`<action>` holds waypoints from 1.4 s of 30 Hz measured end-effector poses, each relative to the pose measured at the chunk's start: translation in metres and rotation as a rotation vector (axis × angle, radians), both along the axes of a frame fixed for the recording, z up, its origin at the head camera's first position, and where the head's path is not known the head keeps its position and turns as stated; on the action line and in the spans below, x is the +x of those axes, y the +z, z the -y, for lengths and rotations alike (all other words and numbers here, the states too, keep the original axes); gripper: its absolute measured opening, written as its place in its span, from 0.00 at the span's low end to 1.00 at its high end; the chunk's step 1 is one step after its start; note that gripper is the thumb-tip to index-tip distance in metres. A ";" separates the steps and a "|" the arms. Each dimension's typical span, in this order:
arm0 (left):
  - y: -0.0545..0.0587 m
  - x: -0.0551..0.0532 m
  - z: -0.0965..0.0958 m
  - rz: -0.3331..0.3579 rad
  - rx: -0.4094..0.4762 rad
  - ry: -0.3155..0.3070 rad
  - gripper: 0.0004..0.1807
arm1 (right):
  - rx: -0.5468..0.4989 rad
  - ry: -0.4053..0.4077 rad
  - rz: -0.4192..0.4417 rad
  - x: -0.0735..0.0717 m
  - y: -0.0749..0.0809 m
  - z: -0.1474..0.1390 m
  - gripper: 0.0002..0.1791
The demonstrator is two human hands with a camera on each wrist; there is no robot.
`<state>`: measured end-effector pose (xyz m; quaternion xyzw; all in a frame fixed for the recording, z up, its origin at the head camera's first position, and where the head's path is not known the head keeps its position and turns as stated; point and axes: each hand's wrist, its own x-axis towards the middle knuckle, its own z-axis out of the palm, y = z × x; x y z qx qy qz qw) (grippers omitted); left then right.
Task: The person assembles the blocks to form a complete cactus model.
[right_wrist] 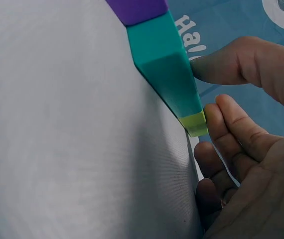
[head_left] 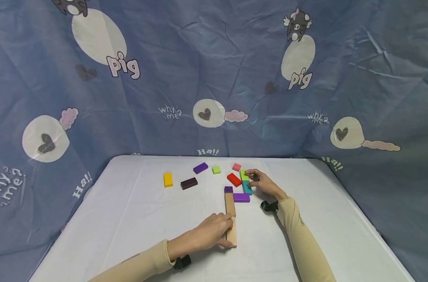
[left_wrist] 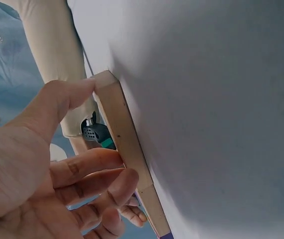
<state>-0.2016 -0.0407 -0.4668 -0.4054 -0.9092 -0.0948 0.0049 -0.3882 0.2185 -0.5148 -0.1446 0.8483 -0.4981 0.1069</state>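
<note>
Two plain wooden blocks stand end to end in a line. My left hand (head_left: pixel 211 230) holds the nearer wooden block (left_wrist: pixel 119 129), its thumb at the near end and its curled fingertips farther along. Beyond the farther wooden block (head_left: pixel 230 204) is a dark purple block (head_left: pixel 228 189). A purple block (head_left: pixel 241 197) branches off to the right, meeting a teal block (right_wrist: pixel 167 69) that continues into a lime block (right_wrist: pixel 194 123). My right hand (head_left: pixel 265 184) touches this row with relaxed, parted fingers: the thumb is at the teal block, the forefinger at the lime one.
Loose on the white table (head_left: pixel 129 219) are a red block (head_left: pixel 234 179), pink block (head_left: pixel 236 167), small lime cube (head_left: pixel 216 170), purple block (head_left: pixel 200 168), dark brown block (head_left: pixel 189 183) and yellow block (head_left: pixel 168 179). A blue patterned curtain (head_left: pixel 171 78) hangs behind.
</note>
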 end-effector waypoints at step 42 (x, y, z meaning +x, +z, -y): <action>0.000 -0.163 -0.043 0.079 0.173 0.525 0.30 | 0.000 0.037 -0.040 0.011 0.016 0.005 0.28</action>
